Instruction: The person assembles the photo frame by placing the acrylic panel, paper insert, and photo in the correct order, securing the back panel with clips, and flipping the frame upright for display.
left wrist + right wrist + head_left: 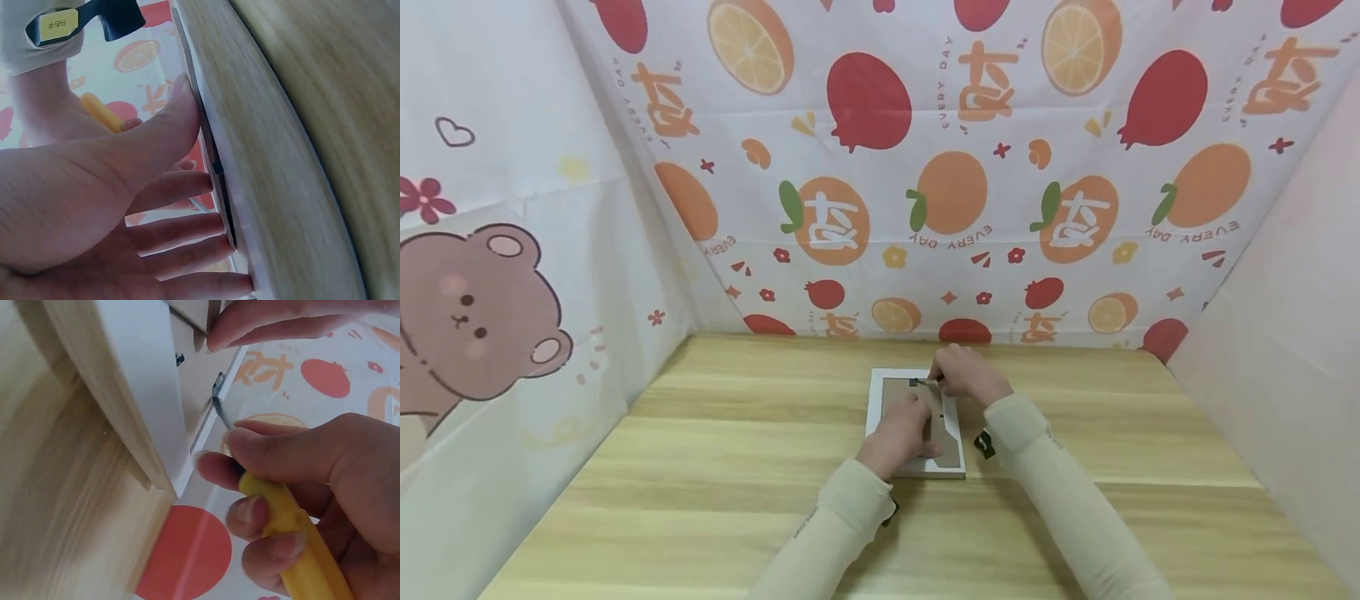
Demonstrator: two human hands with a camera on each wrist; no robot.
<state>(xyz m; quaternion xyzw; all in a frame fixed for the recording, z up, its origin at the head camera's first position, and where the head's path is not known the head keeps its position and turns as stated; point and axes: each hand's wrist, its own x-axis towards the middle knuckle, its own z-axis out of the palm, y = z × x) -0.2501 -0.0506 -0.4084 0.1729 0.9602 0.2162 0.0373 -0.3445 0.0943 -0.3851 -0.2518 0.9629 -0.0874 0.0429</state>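
Note:
A picture frame (874, 417) with a white border lies face down on the table, its brown backing board (892, 388) upward. My left hand (901, 432) rests on the board, fingers extended and fingertips against it in the left wrist view. At the frame's far edge, my right hand (966, 372) holds a screwdriver (312, 562) by its yellow handle, thumb and index finger near the shaft. The screwdriver's thin metal tip meets a small metal hanger (218, 384) at the board's edge. A small dark tab (180, 359) sits along the board's side.
The wood-grain table (737, 450) surrounds the frame. Behind it hangs a fruit-printed cloth (880, 250), with a bear-printed cloth (475, 317) on the left and a pale wall (1285, 333) on the right. A black wrist device (985, 444) shows beside the right cuff.

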